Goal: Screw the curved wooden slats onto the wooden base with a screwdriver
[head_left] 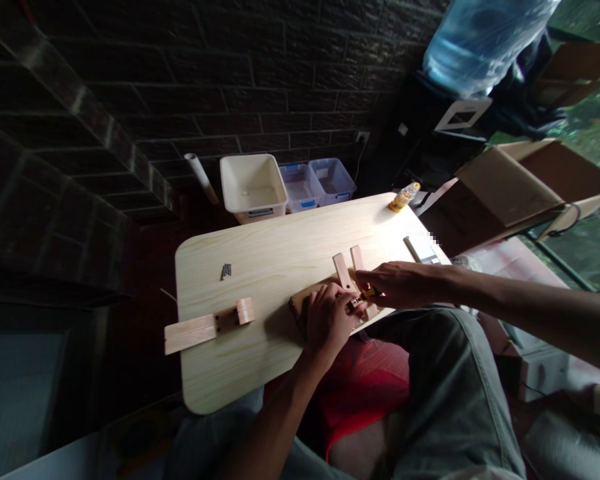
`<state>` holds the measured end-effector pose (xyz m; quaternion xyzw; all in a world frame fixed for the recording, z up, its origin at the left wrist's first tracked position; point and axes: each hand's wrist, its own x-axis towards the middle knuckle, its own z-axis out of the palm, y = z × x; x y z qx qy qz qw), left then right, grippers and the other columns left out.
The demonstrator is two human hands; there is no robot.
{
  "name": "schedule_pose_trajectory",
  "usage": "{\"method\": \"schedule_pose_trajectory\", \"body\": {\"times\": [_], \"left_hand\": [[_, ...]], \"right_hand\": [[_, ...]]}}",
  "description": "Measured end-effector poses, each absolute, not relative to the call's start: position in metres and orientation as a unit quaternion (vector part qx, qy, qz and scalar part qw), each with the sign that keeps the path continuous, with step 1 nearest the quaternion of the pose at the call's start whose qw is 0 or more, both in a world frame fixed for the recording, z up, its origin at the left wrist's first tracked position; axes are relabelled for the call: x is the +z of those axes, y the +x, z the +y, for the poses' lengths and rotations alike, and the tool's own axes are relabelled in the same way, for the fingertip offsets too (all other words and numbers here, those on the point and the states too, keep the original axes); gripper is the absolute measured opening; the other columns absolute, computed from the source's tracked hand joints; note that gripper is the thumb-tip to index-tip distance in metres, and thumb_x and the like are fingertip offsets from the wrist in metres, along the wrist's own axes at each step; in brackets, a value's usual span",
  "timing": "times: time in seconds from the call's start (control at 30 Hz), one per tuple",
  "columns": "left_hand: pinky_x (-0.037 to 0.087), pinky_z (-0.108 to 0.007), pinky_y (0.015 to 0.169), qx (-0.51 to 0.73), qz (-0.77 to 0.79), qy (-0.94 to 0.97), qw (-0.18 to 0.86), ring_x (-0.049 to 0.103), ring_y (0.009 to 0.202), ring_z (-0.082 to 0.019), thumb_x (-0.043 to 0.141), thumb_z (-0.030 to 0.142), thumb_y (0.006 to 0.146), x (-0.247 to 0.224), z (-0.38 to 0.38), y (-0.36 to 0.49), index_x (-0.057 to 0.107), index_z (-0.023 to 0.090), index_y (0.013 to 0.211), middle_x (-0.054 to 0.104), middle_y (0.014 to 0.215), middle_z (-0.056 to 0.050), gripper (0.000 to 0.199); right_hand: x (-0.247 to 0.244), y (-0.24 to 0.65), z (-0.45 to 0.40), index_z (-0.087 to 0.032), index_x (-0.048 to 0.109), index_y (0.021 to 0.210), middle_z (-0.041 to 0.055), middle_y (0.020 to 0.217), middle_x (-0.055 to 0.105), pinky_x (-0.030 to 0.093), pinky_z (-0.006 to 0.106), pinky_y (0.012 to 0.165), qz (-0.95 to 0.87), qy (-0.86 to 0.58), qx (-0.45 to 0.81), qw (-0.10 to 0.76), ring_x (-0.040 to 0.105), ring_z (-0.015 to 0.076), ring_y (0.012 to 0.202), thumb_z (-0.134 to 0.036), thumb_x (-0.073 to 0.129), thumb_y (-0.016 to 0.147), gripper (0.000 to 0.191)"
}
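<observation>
My right hand (pixel 403 283) is closed round a screwdriver (pixel 373 293) with a yellow and black handle, its shaft pointing left. Close to the screwdriver's tip, my left hand (pixel 329 319) curls its fingers over a small wooden piece, mostly covered by the fingers. Both hands work above a brown wooden board (pixel 300 300) at the table's near edge. Two light wooden strips (pixel 341 268) stick out past the hands on the far side; one has a dark hole. Whether a screw sits under the screwdriver's tip is too small to tell.
On the pale wooden table (pixel 280 250) lie several dark screws (pixel 226 271), a flat wooden piece (pixel 193 333) overhanging the left edge, and a wooden block (pixel 245 311). A yellow-capped bottle (pixel 405 197) stands at the far right corner. Plastic bins (pixel 254 183) sit behind; a cardboard box (pixel 510 187) stands right.
</observation>
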<state>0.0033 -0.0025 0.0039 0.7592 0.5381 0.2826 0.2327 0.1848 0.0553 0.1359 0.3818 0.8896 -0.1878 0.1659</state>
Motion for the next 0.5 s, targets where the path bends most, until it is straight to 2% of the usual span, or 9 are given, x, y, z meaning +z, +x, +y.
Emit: {"method": "schedule_pose_trajectory", "body": {"times": [0.13, 0.23, 0.3, 0.4, 0.5], "left_hand": [[0.043, -0.041, 0.094, 0.282, 0.539, 0.758, 0.235, 0.067, 0.102, -0.024, 0.084, 0.043, 0.09, 0.004, -0.001, 0.004, 0.082, 0.033, 0.102, 0.074, 0.099, -0.003, 0.016], [0.043, -0.041, 0.093, 0.282, 0.541, 0.757, 0.233, 0.067, 0.101, -0.024, 0.083, 0.042, 0.09, 0.005, -0.001, 0.004, 0.082, 0.033, 0.102, 0.074, 0.098, -0.003, 0.015], [0.043, -0.04, 0.093, 0.281, 0.542, 0.757, 0.232, 0.066, 0.1, -0.024, 0.083, 0.042, 0.09, 0.005, -0.001, 0.004, 0.081, 0.033, 0.101, 0.073, 0.097, -0.003, 0.014], [0.043, -0.041, 0.094, 0.28, 0.543, 0.757, 0.232, 0.066, 0.101, -0.024, 0.084, 0.04, 0.09, 0.006, -0.002, 0.004, 0.081, 0.033, 0.102, 0.073, 0.097, -0.003, 0.015], [0.042, -0.04, 0.094, 0.28, 0.541, 0.758, 0.234, 0.067, 0.101, -0.024, 0.084, 0.038, 0.089, 0.005, -0.002, 0.004, 0.08, 0.033, 0.104, 0.074, 0.098, -0.002, 0.016]], "right_hand": [[0.142, 0.185, 0.057, -0.016, 0.064, 0.111, 0.0049, 0.08, 0.071, 0.031, 0.027, 0.056, 0.881, 0.403, -0.171, 0.178, 0.063, 0.016, 0.064, -0.031, 0.061, 0.103, 0.017], [0.143, 0.181, 0.056, -0.016, 0.065, 0.11, -0.0009, 0.075, 0.066, 0.035, 0.026, 0.055, 0.877, 0.416, -0.152, 0.185, 0.057, 0.0132, 0.059, -0.037, 0.061, 0.104, 0.022], [0.142, 0.178, 0.054, -0.015, 0.065, 0.114, -0.0015, 0.074, 0.065, 0.036, 0.026, 0.056, 0.877, 0.42, -0.139, 0.185, 0.056, 0.0135, 0.059, -0.04, 0.059, 0.106, 0.027], [0.138, 0.174, 0.05, -0.011, 0.064, 0.121, 0.006, 0.081, 0.071, 0.035, 0.029, 0.058, 0.883, 0.415, -0.13, 0.178, 0.064, 0.0179, 0.065, -0.036, 0.059, 0.105, 0.03], [0.136, 0.174, 0.047, -0.01, 0.059, 0.132, 0.0143, 0.099, 0.077, 0.038, 0.029, 0.063, 0.89, 0.4, -0.136, 0.172, 0.071, 0.0221, 0.079, -0.028, 0.067, 0.099, 0.038]]}}
